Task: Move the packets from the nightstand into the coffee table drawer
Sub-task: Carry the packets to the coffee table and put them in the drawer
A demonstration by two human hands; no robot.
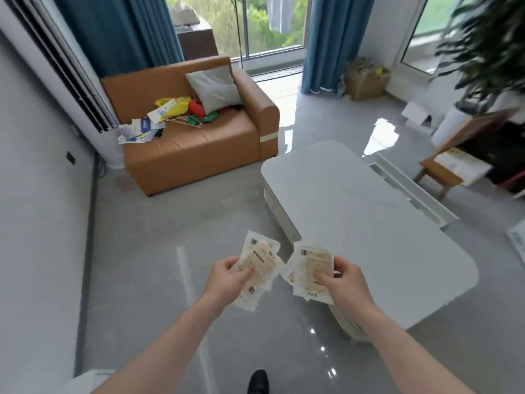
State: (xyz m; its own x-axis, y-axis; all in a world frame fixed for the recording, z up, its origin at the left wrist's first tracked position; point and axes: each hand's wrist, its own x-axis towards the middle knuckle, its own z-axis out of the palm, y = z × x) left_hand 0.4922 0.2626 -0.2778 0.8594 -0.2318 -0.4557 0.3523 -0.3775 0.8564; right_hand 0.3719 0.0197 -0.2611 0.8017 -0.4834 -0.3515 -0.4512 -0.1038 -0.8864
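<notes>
My left hand (227,275) grips a fanned bundle of pale, printed packets (260,258), held over the grey floor. My right hand (339,277) grips a second bundle of the same packets (312,261), thumb on top. Both bundles are at chest height, just left of the white coffee table (369,223). The table's near side shows a rounded white front below its top; whether a drawer there is open or shut I cannot tell. The nightstand is out of view.
A tan leather sofa (199,143) with a grey cushion, bags and papers stands ahead on the left. A tall white air conditioner (71,81) is against the left wall. A wooden stool (439,177) and a plant (488,52) are at the right. My shoe (258,381) shows below.
</notes>
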